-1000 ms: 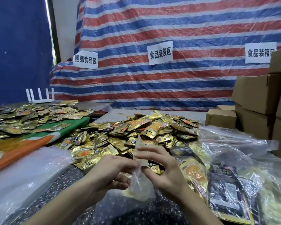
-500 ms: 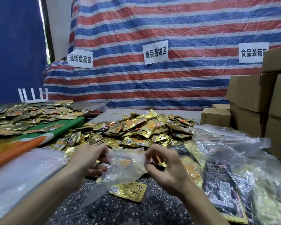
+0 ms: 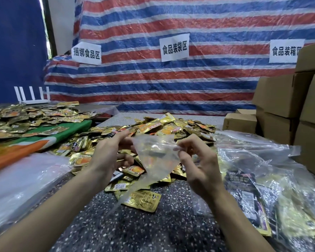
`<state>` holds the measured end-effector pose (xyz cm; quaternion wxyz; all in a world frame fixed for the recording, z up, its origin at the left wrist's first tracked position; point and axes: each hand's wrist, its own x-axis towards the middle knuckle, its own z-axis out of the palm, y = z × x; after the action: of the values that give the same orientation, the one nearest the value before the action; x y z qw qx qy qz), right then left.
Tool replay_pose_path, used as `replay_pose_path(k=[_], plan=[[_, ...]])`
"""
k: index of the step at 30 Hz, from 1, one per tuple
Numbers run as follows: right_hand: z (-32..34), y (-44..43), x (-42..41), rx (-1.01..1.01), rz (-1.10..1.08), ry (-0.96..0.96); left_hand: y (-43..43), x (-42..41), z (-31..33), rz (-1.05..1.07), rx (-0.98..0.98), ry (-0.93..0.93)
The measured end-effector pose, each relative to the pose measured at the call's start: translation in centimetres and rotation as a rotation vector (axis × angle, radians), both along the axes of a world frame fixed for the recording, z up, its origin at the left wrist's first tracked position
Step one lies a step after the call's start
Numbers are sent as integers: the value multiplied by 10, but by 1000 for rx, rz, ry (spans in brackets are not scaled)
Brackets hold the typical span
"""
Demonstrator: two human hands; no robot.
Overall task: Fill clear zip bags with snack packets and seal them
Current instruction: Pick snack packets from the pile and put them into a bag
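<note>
We see a clear plastic zip bag (image 3: 156,157) held up in the middle of the frame, above the table and in front of the packets. The left hand (image 3: 109,155) pinches its upper left edge between thumb and fingertips. The right hand (image 3: 198,160) pinches the upper right edge the same way, its other fingers loosely curled. The bag hangs slack between them, and its lower corner trails down and left toward a single flat gold foil packet (image 3: 144,199) lying on the table. We cannot tell through the film whether anything is inside the bag.

The only open room is the dark speckled tabletop (image 3: 153,230) at lower centre, between the two forearms. On the lower left it is bounded by a stack of flat clear bags (image 3: 20,182), and on the lower right by a heap of filled clear bags (image 3: 262,179) that reaches the frame's edge. Just behind the hands a broad pile of gold snack packets (image 3: 171,126) closes the far side.

At middle left, more gold packets (image 3: 16,119) lie spread over a green and orange cloth (image 3: 44,140), with a white router (image 3: 32,95) behind them. Brown cardboard boxes (image 3: 284,95) are stacked along the right edge. A red, white and blue striped tarpaulin (image 3: 171,84) fills the back and carries white paper signs (image 3: 174,47).
</note>
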<state>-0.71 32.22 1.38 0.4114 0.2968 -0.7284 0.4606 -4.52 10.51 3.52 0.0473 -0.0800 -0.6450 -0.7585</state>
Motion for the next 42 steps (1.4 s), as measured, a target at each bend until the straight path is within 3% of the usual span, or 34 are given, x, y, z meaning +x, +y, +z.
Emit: replay_pose_path(k=[3,6,12,14,22,27,32,36,38,42], plan=[[1,2,-1,-56,4,17,9,-20,-10,107,-100,13],[2,6,-2,-131,10,51,19,-37,-28,170,-486,160],[6,20,-2,-269,-56,184,38,-53,-60,-52,-1086,258],[7,23,-2,-294,-83,232,43,-52,-67,-93,-1171,272],[6,22,-5,-270,-125,219,55,-57,-78,-26,-1341,348],[6,22,-5,-265,-134,199,72,-57,-78,183,-1320,477],[7,22,-4,-287,-134,175,80,-45,-66,54,-1305,543],[7,22,-3,-276,-145,178,68,-54,-63,255,-975,498],[6,21,-3,-250,-154,167,61,-68,-62,351,-1065,486],[5,18,-3,-216,-119,128,62,-88,-59,208,-1219,301]])
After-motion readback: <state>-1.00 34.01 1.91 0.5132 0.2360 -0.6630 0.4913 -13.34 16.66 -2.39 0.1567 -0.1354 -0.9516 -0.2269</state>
